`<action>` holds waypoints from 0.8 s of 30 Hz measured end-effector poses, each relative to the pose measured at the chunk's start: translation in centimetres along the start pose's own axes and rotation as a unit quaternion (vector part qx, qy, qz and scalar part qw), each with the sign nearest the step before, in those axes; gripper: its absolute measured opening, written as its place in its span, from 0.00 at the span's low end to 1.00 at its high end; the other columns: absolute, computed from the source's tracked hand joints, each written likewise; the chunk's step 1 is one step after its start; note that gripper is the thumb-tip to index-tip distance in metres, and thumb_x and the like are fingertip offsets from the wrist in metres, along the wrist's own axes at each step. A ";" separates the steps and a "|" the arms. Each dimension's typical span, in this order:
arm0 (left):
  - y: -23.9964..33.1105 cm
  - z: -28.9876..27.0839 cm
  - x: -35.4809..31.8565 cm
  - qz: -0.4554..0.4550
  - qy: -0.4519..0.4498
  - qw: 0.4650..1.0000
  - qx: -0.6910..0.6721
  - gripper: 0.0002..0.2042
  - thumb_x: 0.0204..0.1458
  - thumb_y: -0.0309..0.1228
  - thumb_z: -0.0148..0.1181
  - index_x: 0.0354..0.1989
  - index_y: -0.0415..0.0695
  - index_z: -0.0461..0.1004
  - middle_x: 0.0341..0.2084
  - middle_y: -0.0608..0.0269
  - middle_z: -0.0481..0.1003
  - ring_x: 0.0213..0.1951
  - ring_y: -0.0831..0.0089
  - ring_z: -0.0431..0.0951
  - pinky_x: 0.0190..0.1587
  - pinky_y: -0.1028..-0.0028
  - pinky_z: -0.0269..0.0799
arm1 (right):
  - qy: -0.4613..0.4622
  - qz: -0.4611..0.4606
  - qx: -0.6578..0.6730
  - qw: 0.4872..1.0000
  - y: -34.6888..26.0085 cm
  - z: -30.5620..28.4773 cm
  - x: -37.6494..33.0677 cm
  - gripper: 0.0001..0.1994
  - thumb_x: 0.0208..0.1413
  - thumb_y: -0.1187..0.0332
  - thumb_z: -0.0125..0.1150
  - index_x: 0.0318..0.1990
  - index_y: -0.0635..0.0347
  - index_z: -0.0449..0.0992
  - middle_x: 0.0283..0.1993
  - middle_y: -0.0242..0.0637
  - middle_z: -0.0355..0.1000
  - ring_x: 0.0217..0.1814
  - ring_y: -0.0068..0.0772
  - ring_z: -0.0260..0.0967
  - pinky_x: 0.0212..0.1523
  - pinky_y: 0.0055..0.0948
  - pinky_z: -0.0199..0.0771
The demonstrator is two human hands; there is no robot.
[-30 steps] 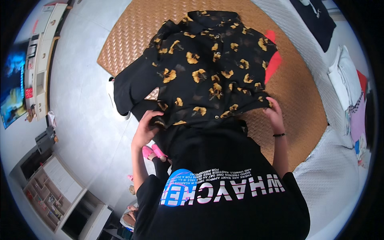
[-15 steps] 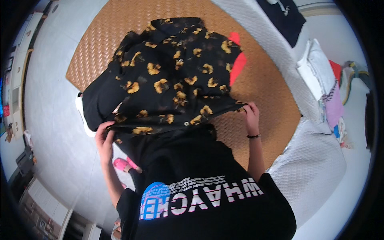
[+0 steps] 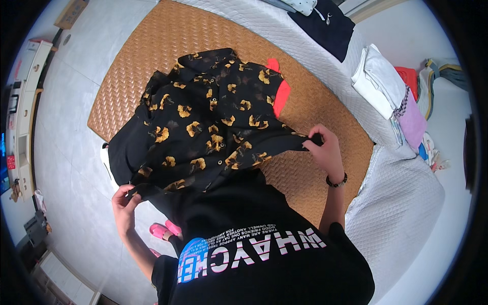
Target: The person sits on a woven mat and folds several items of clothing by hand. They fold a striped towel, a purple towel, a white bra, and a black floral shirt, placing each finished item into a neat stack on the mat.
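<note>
A black short-sleeved button shirt [image 3: 203, 122] with yellow ginkgo-leaf prints lies spread out, collar pointing away from me. My left hand [image 3: 124, 206] pinches its hem at the near left corner. At the near right corner, my right hand [image 3: 325, 150] grips the hem between thumb and fingers, drawing the cloth out to a point. Under the shirt's left side shows plain black cloth [image 3: 124, 152], and a red piece of cloth [image 3: 282, 96] sticks out past its right edge. Both lie on a woven brown mat [image 3: 127, 76].
Along the right runs a grey-white quilted cover [image 3: 396, 203]. On it sit folded black clothing [image 3: 325, 25], folded white clothing [image 3: 376, 76] and a lilac cloth [image 3: 410, 119]. A white cabinet [image 3: 30, 107] stands at the far left. Pink slippers [image 3: 162, 231] show on the grey floor below.
My right hand has turned and pulled the hem's right corner outward. My left hand is a little lower, still holding its corner. The view has shifted slightly.
</note>
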State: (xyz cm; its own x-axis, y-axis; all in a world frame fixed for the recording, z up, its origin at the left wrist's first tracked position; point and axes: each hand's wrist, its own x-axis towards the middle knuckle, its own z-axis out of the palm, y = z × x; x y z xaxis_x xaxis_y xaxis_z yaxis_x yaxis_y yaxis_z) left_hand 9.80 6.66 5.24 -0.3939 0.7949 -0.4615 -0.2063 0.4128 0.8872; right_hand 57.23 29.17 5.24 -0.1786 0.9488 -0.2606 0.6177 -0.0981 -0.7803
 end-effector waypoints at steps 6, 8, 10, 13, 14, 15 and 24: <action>0.8 -0.3 -1.8 0.055 0.060 0.995 0.066 0.07 0.48 0.13 0.55 0.31 0.39 0.70 0.28 0.70 0.68 0.31 0.83 0.71 0.36 0.81 0.70 | 0.057 -0.063 0.152 0.985 0.2 -1.2 -1.5 0.08 0.45 0.81 0.58 0.27 0.61 0.65 0.28 0.26 0.64 0.30 0.16 0.60 0.30 0.18 0.61; 2.0 0.9 -2.0 0.075 0.104 0.989 0.078 0.10 0.44 0.11 0.51 0.22 0.42 0.62 0.24 0.71 0.64 0.28 0.85 0.64 0.32 0.83 0.65 | 0.081 -0.068 0.154 0.982 -1.0 -1.0 -1.7 0.07 0.46 0.82 0.57 0.30 0.62 0.67 0.28 0.27 0.64 0.30 0.17 0.61 0.30 0.19 0.62; 1.7 0.2 -1.9 0.140 0.099 0.980 0.099 0.12 0.42 0.10 0.49 0.20 0.43 0.58 0.23 0.72 0.61 0.26 0.85 0.60 0.29 0.84 0.61 | 0.128 -0.023 0.099 0.987 -2.3 -0.4 -2.3 0.08 0.46 0.83 0.56 0.34 0.63 0.71 0.28 0.28 0.64 0.31 0.18 0.63 0.32 0.19 0.64; 1.9 0.2 -2.3 0.154 0.147 0.964 0.160 0.13 0.41 0.11 0.46 0.19 0.44 0.52 0.20 0.73 0.55 0.26 0.84 0.54 0.28 0.84 0.56 | 0.120 -0.013 -0.055 0.991 -2.7 -0.7 -2.8 0.12 0.48 0.82 0.56 0.41 0.63 0.74 0.31 0.33 0.68 0.32 0.21 0.66 0.34 0.21 0.67; 2.2 0.2 -2.4 0.163 0.157 0.956 0.188 0.13 0.42 0.12 0.47 0.19 0.44 0.52 0.20 0.73 0.54 0.26 0.84 0.53 0.28 0.84 0.55 | 0.122 -0.044 -0.087 0.988 -2.8 -0.8 -2.9 0.12 0.49 0.82 0.56 0.43 0.63 0.74 0.33 0.35 0.69 0.33 0.23 0.67 0.35 0.21 0.68; 2.3 0.5 -2.6 0.150 0.156 0.963 0.162 0.11 0.45 0.13 0.46 0.23 0.44 0.55 0.20 0.71 0.58 0.24 0.84 0.57 0.27 0.84 0.58 | 0.123 -0.076 -0.120 0.982 -2.9 -0.8 -3.0 0.12 0.50 0.81 0.55 0.44 0.63 0.74 0.34 0.37 0.70 0.34 0.24 0.68 0.36 0.22 0.69; -0.4 1.7 -2.9 0.106 0.127 0.985 0.054 0.12 0.62 0.27 0.44 0.49 0.39 0.71 0.40 0.65 0.73 0.40 0.80 0.74 0.41 0.77 0.73 | 0.215 -0.160 -0.065 0.961 -0.8 0.5 -2.4 0.08 0.56 0.79 0.51 0.41 0.65 0.74 0.44 0.42 0.72 0.46 0.36 0.69 0.47 0.28 0.67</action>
State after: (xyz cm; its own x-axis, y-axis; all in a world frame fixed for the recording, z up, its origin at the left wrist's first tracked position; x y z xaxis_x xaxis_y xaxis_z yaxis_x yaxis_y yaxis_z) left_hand 12.52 4.93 6.19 -0.6322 0.7370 -0.2390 -0.0036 0.3056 0.9521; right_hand 56.83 26.84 6.20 -0.0596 0.9636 0.2608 0.6788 0.2306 -0.6972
